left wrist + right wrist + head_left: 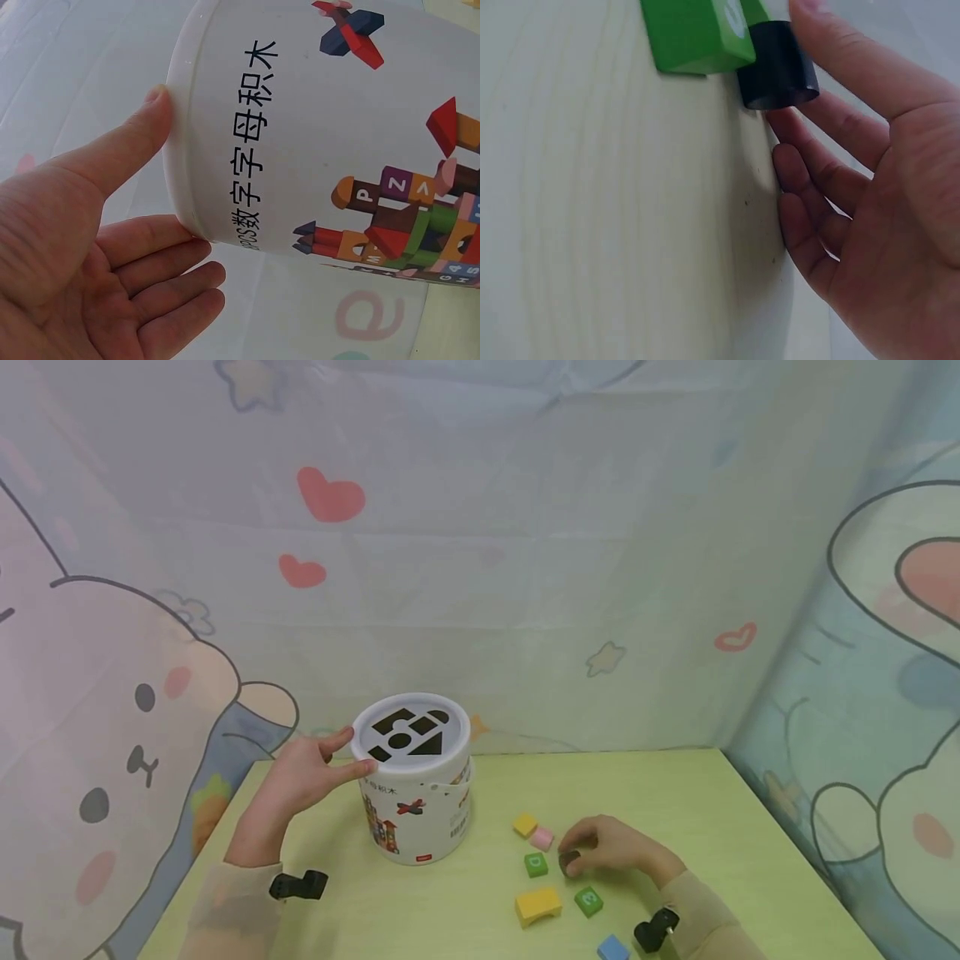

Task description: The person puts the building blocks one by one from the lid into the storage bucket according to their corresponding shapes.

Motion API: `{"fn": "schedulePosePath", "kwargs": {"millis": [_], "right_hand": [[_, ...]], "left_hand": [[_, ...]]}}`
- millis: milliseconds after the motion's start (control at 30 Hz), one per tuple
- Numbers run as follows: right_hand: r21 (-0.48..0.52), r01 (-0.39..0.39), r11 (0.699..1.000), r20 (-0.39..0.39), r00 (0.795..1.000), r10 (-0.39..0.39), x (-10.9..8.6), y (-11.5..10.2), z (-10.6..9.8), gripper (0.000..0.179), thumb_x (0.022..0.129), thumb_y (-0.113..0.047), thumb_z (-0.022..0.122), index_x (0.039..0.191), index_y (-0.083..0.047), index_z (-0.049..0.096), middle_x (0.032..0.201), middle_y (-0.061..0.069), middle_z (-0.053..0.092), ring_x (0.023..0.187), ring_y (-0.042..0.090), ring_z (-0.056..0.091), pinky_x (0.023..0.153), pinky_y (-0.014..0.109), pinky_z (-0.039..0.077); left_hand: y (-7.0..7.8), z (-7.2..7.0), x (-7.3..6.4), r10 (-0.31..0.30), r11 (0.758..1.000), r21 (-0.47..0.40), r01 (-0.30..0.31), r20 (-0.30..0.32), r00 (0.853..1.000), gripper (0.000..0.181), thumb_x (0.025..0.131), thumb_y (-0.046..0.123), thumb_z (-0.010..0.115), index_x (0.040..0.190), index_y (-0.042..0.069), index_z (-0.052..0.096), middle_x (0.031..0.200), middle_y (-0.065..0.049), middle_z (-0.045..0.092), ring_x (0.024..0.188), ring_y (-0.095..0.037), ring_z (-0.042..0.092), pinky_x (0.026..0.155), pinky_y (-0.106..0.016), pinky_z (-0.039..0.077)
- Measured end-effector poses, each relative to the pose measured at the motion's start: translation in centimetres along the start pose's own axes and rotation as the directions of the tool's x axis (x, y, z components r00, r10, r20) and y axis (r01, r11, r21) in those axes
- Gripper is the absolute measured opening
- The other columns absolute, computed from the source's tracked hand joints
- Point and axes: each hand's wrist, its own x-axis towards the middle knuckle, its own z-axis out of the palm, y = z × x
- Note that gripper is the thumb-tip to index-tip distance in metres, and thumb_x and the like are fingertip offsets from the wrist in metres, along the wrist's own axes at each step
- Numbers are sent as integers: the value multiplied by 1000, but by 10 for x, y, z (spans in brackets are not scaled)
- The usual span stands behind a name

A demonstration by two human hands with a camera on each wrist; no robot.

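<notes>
A white toy-block bucket (420,814) stands upright at the left, its white lid (382,733) cut with shaped holes. My left hand (309,774) touches the lid's edge from the left, thumb and index finger spread along it. In the left wrist view the other fingers (180,300) extend loosely below the rim. Over at the right, my right hand (615,847) pinches a black cylinder block (566,862) between thumb and fingers, low over the table. The right wrist view shows this black cylinder (778,67) close beside a green block (697,37).
Around the right hand lie a green block (536,864), another green block (588,902), a pink block (542,838), a small yellow block (525,825), a yellow arch block (538,906) and a blue block (613,948). A printed cloth (525,568) hangs behind the table (637,777).
</notes>
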Motion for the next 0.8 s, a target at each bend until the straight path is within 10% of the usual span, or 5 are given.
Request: {"fn": "schedulePosePath", "kwargs": {"millis": [800], "right_hand": [[12,7,1000,-10,1000,-7,-2,-1,-11,26,93,-28,86,115,-16,81,107,-7,76,99,15,66,89,37,52]], "left_hand": [[-1,0,0,-2,1000,5,2,-2,1000,95,88,60,84,157,4,49,149,-35,53,82,-26,53,61,-36,42]]}}
